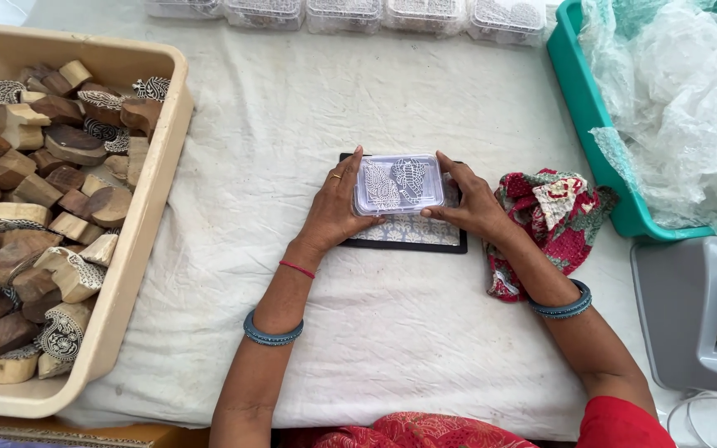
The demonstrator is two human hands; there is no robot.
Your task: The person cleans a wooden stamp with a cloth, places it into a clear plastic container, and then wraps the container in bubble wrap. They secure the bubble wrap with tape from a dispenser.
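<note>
A bit of red patterned clothing (408, 433) sits at the very bottom, closest of all. Under everything is a big white cloth (392, 332) spread over the table.

On the far left stands a big beige plastic tub (139, 241). It is full of carved wooden printing blocks (39, 207), piled up any which way. On the far right, a green bin (592, 149) holds crinkly clear plastic bags (682, 108). Below it sits a grey tape dispenser (690, 311). A row of clear plastic boxes (346, 15) runs along the top edge of the table.

Beside the right hand lies a bunched red and green patterned cloth (545, 224), touching the wrist. In the middle lies a flat dark pad (412, 236) with a pale patterned face.

The left hand (334, 211) and the right hand (475, 207) both hold a small clear plastic box (398, 184), one on each short side. Fingers are curled round its edges and thumbs press on its near corners. The box rests over the top part of the dark pad. Two carved blocks (397, 181) show through its lid, side by side.
</note>
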